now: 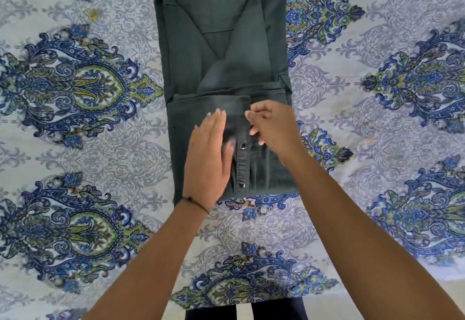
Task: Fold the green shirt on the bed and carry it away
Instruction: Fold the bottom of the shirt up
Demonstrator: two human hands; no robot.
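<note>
1. Dark green cotton-like cloth fills the middle of the view: the green shirt (224, 67) lies on the bed (75, 123), folded into a long narrow rectangle that runs away from the person.
2. The sides of the shirt are turned inward, and their edges form a V shape over the upper half.
3. The near end is folded up over the body, making a thicker block closest to the person.
4. A button strip runs down that near block, with two metal snaps (242, 146) showing, one above the other.
5. The left hand (210, 154) lies flat on the near block, just left of the button strip. Its grip is spread, fingers straight and together, palm down on the cloth.
6. The right hand (270, 124) sits just right of the strip near the top of the block. Its fingers are curled and pinching the edge of the fabric there.
7. A thin dark band (195, 201) circles the left wrist.
8. The bed cover is pale with large blue, green and grey paisley patterns.
9. Both bare forearms reach in from the bottom of the view.
</note>
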